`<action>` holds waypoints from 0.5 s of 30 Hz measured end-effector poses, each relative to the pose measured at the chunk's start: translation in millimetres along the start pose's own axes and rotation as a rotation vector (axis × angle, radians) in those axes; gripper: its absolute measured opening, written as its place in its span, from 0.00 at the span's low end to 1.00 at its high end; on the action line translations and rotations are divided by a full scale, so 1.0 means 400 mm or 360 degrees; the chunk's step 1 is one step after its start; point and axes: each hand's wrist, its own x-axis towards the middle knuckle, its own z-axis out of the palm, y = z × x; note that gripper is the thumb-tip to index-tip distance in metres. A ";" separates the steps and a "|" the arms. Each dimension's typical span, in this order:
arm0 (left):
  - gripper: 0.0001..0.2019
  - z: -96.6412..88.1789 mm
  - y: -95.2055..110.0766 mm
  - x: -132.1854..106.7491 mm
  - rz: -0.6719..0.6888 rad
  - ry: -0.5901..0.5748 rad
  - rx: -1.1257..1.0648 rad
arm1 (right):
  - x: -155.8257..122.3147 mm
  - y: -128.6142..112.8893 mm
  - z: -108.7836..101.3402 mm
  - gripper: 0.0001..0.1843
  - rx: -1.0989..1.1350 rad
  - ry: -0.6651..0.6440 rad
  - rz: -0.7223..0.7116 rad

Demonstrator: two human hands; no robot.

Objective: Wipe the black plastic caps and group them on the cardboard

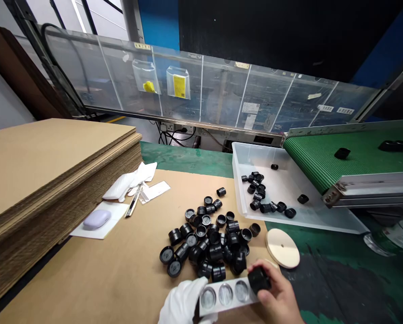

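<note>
My left hand (183,303), in a white glove, grips the left end of a clear plastic strip tray (225,294) with round pockets at the bottom of the view. My bare right hand (278,299) pinches a black cap (259,280) and holds it on the strip's right end. Just beyond the strip lies a pile of several black caps (210,236) on a cardboard sheet (120,265).
A clear plastic bin (323,220) with several more caps sits under the end of a green conveyor belt (323,157) carrying two black parts. A round wooden disc (282,247) lies to the right. A tall cardboard stack (46,166), a lilac case (96,219) and white gloves (130,184) are at left.
</note>
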 end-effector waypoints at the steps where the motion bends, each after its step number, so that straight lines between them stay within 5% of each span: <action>1: 0.30 -0.005 0.001 0.005 0.0009 0.0005 0.0003 | 0.004 -0.006 0.002 0.23 0.0043 0.0048 0.0038; 6: 0.26 -0.010 0.006 0.006 -0.0007 0.0071 0.0014 | 0.024 -0.039 0.047 0.21 -0.0347 -0.0373 -0.0158; 15: 0.23 0.013 0.011 -0.013 -0.0091 0.0067 -0.0054 | 0.011 -0.023 0.091 0.25 -0.0687 -0.0315 -0.0292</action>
